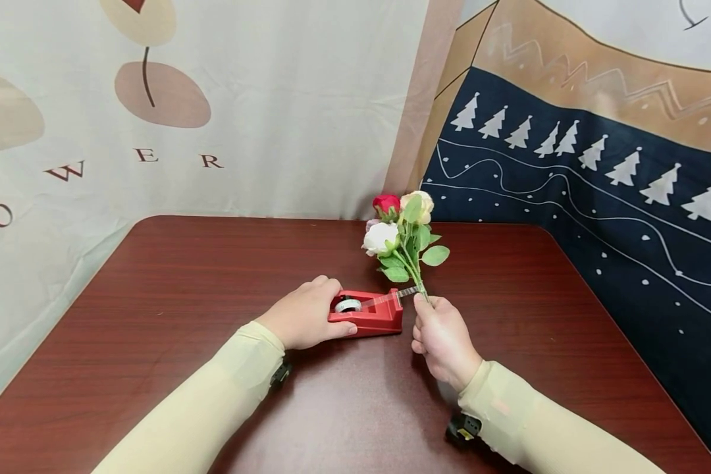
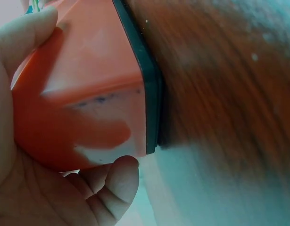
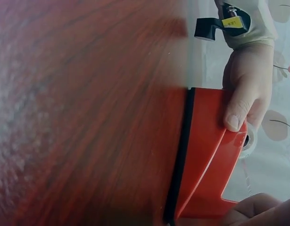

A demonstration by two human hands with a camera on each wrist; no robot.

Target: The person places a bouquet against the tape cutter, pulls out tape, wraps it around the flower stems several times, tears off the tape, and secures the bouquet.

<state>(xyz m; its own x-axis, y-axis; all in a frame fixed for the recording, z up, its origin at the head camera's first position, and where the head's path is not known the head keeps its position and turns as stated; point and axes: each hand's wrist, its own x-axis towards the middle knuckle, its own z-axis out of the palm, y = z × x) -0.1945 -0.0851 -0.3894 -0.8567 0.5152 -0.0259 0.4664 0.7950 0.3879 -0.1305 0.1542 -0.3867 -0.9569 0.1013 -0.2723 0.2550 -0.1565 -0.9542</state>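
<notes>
My left hand (image 1: 305,316) grips the back end of a red tape dispenser (image 1: 370,324), thumb along its near side and fingers over the far side. A roll of clear tape (image 1: 348,305) sits inside it. From its front edge a short strip of tape (image 1: 407,291) reaches to the stems of a small bunch of artificial roses (image 1: 411,247). My right hand (image 1: 444,342) pinches these stems between thumb and fingers, just right of the dispenser. Red, white and cream blooms lean toward the far edge. In the left wrist view, the dispenser's dark base (image 2: 152,103) meets the tabletop.
Beneath everything is a reddish-brown wooden table (image 1: 201,263) with rounded far corners. Behind it hang a pale printed curtain (image 1: 302,118) and a navy cloth with white trees (image 1: 539,197). Each wrist carries a small black camera (image 1: 465,426).
</notes>
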